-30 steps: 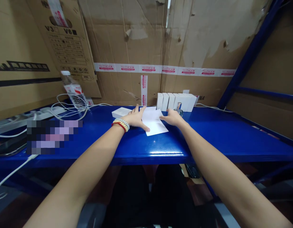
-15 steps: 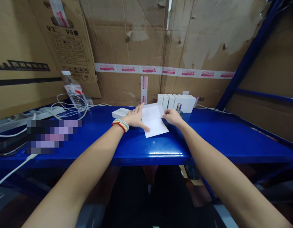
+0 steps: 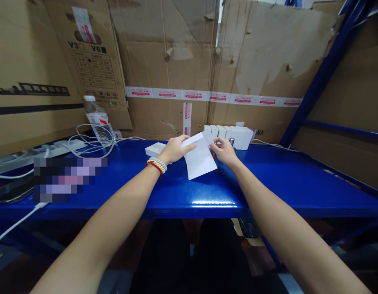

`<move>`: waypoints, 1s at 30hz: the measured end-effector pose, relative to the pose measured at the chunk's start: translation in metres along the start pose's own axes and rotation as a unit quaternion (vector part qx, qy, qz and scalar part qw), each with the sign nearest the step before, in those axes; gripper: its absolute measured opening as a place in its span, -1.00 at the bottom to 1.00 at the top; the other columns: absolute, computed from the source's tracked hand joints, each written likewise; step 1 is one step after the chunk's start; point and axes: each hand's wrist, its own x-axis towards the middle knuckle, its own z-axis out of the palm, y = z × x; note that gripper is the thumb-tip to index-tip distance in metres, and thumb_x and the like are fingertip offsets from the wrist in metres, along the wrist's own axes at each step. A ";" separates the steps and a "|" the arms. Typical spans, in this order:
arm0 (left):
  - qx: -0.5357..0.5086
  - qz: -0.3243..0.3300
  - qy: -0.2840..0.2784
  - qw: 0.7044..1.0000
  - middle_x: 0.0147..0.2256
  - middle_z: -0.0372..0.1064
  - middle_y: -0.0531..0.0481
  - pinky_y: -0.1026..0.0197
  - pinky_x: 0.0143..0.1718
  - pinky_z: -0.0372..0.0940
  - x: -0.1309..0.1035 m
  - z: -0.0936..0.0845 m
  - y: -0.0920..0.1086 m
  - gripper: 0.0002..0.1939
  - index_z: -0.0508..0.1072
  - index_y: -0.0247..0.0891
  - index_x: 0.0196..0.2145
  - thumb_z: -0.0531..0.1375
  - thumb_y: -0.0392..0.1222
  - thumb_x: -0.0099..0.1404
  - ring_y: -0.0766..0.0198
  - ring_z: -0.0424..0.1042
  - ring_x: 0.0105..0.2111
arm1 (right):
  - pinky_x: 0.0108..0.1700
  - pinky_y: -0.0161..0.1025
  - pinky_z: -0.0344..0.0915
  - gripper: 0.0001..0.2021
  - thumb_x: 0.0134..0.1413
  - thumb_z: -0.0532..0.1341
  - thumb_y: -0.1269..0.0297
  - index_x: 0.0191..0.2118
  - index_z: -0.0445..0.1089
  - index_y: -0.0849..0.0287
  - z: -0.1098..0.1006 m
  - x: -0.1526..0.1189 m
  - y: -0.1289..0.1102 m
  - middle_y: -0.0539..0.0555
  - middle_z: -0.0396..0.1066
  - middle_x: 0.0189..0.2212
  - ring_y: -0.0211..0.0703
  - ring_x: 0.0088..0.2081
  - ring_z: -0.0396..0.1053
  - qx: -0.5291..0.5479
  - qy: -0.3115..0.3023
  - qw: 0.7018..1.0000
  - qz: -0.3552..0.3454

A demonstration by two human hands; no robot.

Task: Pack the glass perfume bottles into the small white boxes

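Note:
A creased sheet of white paper [image 3: 200, 160] is held up between my two hands over the blue table. My left hand [image 3: 175, 149] grips its upper left edge, thumb on the near face and fingers behind. At the upper right edge, my right hand [image 3: 222, 150] pinches the sheet between thumb and fingers. A small white box [image 3: 154, 148] lies just left of my left hand. Behind my right hand stands a small glass bottle with a shiny cap [image 3: 231, 141], mostly hidden by the hand.
Several white boxes [image 3: 242, 138] stand in a row at the back against the cardboard. Left are a water bottle [image 3: 99, 122], tangled white cables [image 3: 81, 141], a power strip [image 3: 61, 148] and a blurred-out item [image 3: 69, 179]. A blue metal post [image 3: 317, 77] rises at the right.
My left hand has closed from a spread position on the paper to a thumb-and-finger grip on its upper edge. The paper's top part now folds over. The view has shifted slightly.

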 end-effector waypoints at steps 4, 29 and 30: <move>0.030 0.007 -0.063 0.998 -0.22 0.48 -0.08 0.15 -0.19 0.28 -0.002 0.004 0.001 -0.65 0.45 -0.27 -0.20 0.12 0.04 0.21 0.12 0.44 -0.24 | -0.64 -0.40 0.09 -0.80 0.01 0.17 0.22 -0.29 0.13 0.15 -0.001 0.000 -0.004 -0.08 0.31 -0.56 -0.35 -0.66 0.21 0.063 0.012 0.998 0.013; 0.052 0.049 -0.076 0.995 -0.08 0.42 -0.19 0.12 -0.11 0.26 -0.007 0.014 0.014 -0.58 0.34 -0.33 -0.02 0.07 0.03 0.30 0.04 0.41 -0.11 | -0.57 -0.33 0.33 -0.28 -0.22 0.30 -0.13 0.02 0.08 0.12 -0.002 -0.011 -0.008 0.11 0.31 -0.20 -0.15 -0.30 0.38 0.152 -0.165 0.975 0.000; 0.036 0.047 -0.090 0.994 -0.06 0.41 -0.20 0.12 -0.10 0.26 -0.007 0.014 0.014 -0.52 0.33 -0.32 0.01 0.05 0.09 0.31 0.04 0.40 -0.08 | -0.57 -0.32 0.34 -0.29 -0.22 0.30 -0.13 0.02 0.09 0.12 -0.002 -0.010 -0.008 0.11 0.31 -0.22 -0.16 -0.31 0.38 0.152 -0.165 0.975 0.001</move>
